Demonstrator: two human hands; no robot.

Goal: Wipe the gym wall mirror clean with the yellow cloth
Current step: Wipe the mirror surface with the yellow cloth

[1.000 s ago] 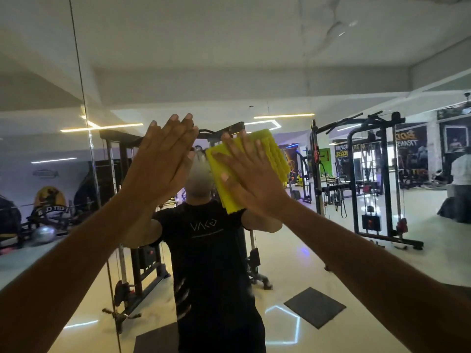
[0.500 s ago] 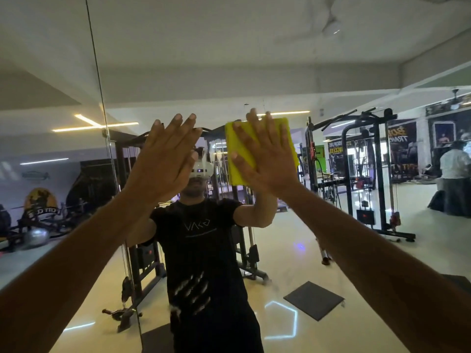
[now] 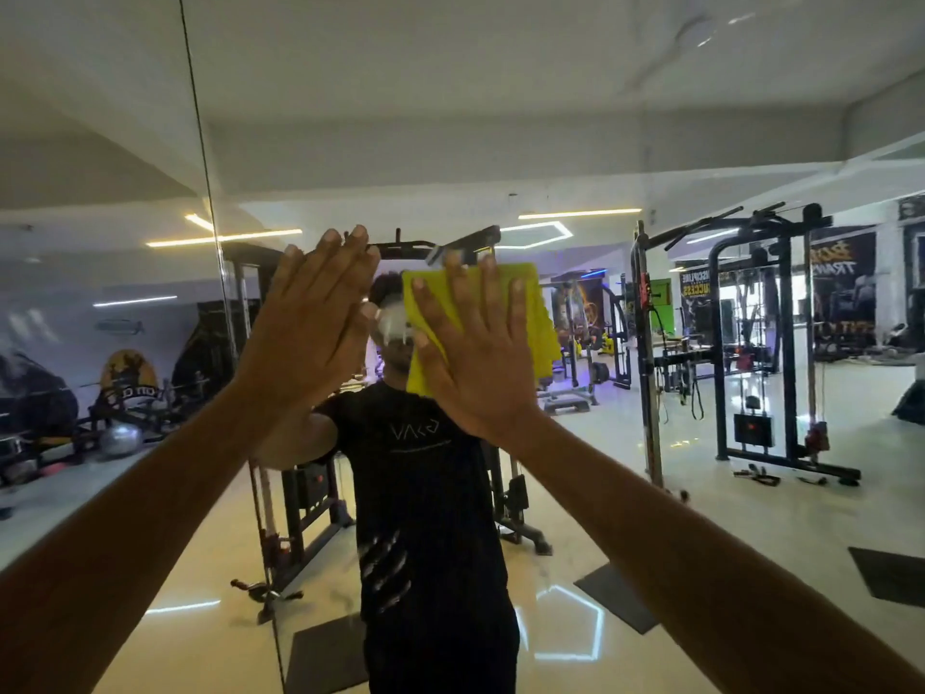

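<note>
Right now, in the head view, the right hand (image 3: 475, 358) is pressing the yellow cloth (image 3: 535, 318) flat against the gym wall mirror (image 3: 550, 117), about level with the reflected head; its grip is spread, fingers straight and fanned over the fabric, nothing pinching it. The left hand (image 3: 310, 323) is resting its open palm directly on the glass just beside the cloth, fingers straight and close together, near the vertical seam (image 3: 200, 142) between panels.

Several things are looking risky from here. Because the cloth is only being pressed, not gripped, it is liable to slide out from under the palm and drop to the floor if pressure eases mid-stroke. The bare left palm is probably leaving fresh smears on glass that is supposed to be getting cleaner. Leaning weight through both arms is also loading the pane near the seam.
</note>
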